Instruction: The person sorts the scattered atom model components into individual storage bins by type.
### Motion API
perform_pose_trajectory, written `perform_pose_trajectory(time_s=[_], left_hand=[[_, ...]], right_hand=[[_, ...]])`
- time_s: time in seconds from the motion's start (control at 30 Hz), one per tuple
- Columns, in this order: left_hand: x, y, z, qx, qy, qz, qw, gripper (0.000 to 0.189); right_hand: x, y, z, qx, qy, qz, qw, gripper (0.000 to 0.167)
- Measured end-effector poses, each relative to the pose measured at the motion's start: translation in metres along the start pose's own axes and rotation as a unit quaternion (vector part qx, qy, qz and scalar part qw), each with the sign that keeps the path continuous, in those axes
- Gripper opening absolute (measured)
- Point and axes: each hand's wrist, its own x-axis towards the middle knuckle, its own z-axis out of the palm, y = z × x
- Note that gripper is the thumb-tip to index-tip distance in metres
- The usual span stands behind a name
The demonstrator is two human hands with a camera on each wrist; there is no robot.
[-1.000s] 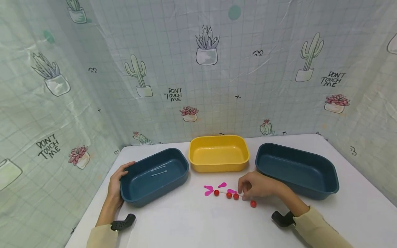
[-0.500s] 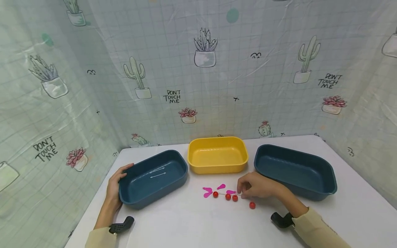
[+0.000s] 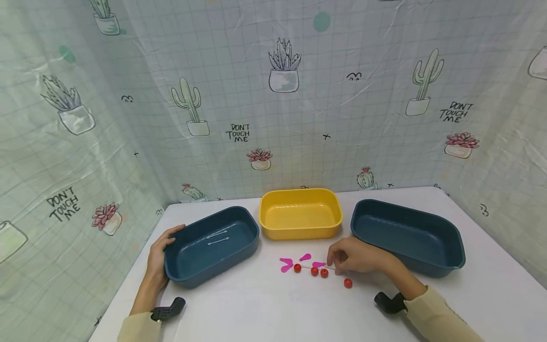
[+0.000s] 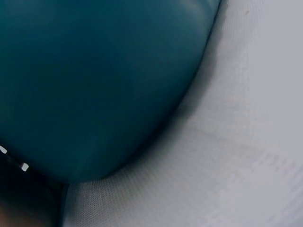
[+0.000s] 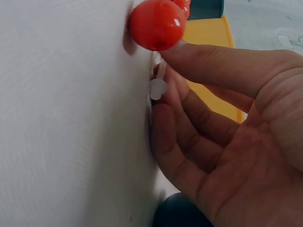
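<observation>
My left hand (image 3: pixel 157 256) holds the left dark blue plastic tray (image 3: pixel 194 278) at its outer end, fingers hooked over the rim. Two thin pale sticks with knobbed ends (image 3: pixel 218 241) lie inside it. In the left wrist view the tray's wall (image 4: pixel 104 85) fills the upper left. My right hand (image 3: pixel 352 255) is low on the table, thumb and fingers pinching a small white stick with a rounded end (image 5: pixel 157 88). Right by the thumb tip is a red ball (image 5: pixel 157 24). Other red balls (image 3: pixel 314 271) lie left of the hand, and one (image 3: pixel 348 283) lies in front of it.
Several flat pink drop-shaped pieces (image 3: pixel 305 257) lie beside the red balls. A yellow tray (image 3: pixel 301 234) stands at the back middle, with a second dark blue tray (image 3: pixel 410 256) to its right, just behind my right hand. A patterned curtain (image 3: pixel 299 123) encloses the white table (image 3: pixel 265 308).
The head view has shifted slightly, so everything sits a little lower in it. Both hands stay at the same places, and the trays, balls and pink pieces have not moved.
</observation>
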Motion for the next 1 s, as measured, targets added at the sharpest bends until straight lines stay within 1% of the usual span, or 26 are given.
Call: perform_pose_trajectory(time_s=[0.17, 0.33, 0.8, 1.0], left_hand=[[0.0001, 0.0009, 0.0002, 0.001, -0.001, -0.004, 1.0, 0.053], [-0.0007, 0.0006, -0.0001, -0.003, 0.0, -0.001, 1.0, 0.053], [-0.0016, 0.0019, -0.0003, 0.003, 0.002, 0.0, 1.0, 0.053], [-0.0028, 0.0027, -0.0007, -0.002, 0.003, -0.001, 1.0, 0.053]], right_hand=[[-0.0015, 0.0009, -0.0006, 0.005, -0.007, -0.008, 0.9999, 0.015], [-0.0018, 0.0006, -0.0005, 0.0, -0.006, -0.002, 1.0, 0.014], [-0.0012, 0.0019, -0.0021, 0.007, -0.008, -0.012, 0.9999, 0.014], [-0.0004, 0.0051, -0.0019, 0.025, -0.008, -0.022, 0.9994, 0.014]])
